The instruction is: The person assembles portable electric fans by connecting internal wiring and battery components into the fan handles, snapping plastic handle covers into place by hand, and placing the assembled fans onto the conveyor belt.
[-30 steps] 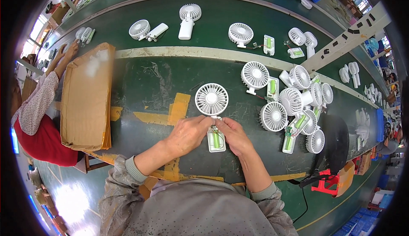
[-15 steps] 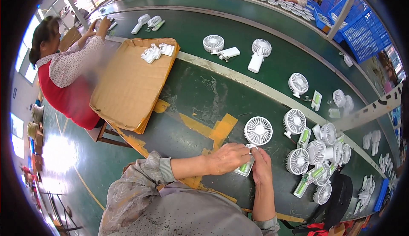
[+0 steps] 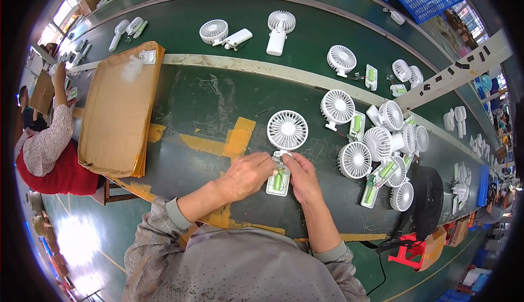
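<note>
Hands [image 3: 248, 176] [image 3: 305, 180] pinching top of opened white handle [image 3: 270, 187], green cylinder [image 3: 278, 182] inside, white fan head [image 3: 287, 130] beyond, any lettering unreadable

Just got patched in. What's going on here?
A person's left hand and right hand have their fingers on the upper end of an open white handle, just below its fan head. A green cylinder shows in the handle. More fans are bunched to the right, some handles open; others lie beyond the pale rail. A cardboard tray sits to the left.
</note>
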Motion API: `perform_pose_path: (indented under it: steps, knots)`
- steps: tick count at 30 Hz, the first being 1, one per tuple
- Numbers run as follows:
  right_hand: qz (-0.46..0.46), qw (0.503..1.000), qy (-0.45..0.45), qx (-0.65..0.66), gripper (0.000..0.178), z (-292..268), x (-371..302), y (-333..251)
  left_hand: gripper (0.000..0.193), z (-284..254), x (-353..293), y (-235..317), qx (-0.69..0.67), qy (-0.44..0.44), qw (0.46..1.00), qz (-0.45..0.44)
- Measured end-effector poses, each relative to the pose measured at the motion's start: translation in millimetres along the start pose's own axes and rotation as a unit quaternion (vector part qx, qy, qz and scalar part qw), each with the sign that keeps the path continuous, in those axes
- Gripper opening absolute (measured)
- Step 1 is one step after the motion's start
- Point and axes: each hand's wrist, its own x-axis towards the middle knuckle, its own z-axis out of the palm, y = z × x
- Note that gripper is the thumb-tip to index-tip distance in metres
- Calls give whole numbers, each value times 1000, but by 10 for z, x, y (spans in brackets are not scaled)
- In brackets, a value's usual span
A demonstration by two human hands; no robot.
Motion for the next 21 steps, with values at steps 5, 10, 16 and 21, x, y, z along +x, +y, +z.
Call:
perform_pose_path:
  steps: [5, 10, 16, 21]
  knots:
    - [-22, 999, 28, -24, 22, 34, -34, 29, 14, 73, -53, 162, -88, 54, 979, -178]
    - [-24, 998, 47, -29, 21, 82, -27, 1, 13, 51, 18, 223, -68, 52, 969, -233]
    - [-45, 999, 4, -14, 23, 174, -24, 29, 9, 9, -54, 356, 140, 26, 985, -92]
    - [-7, 999, 34, 8, 22, 95, -33, -26, 4, -491, -15, -34, 104, 50, 989, -94]
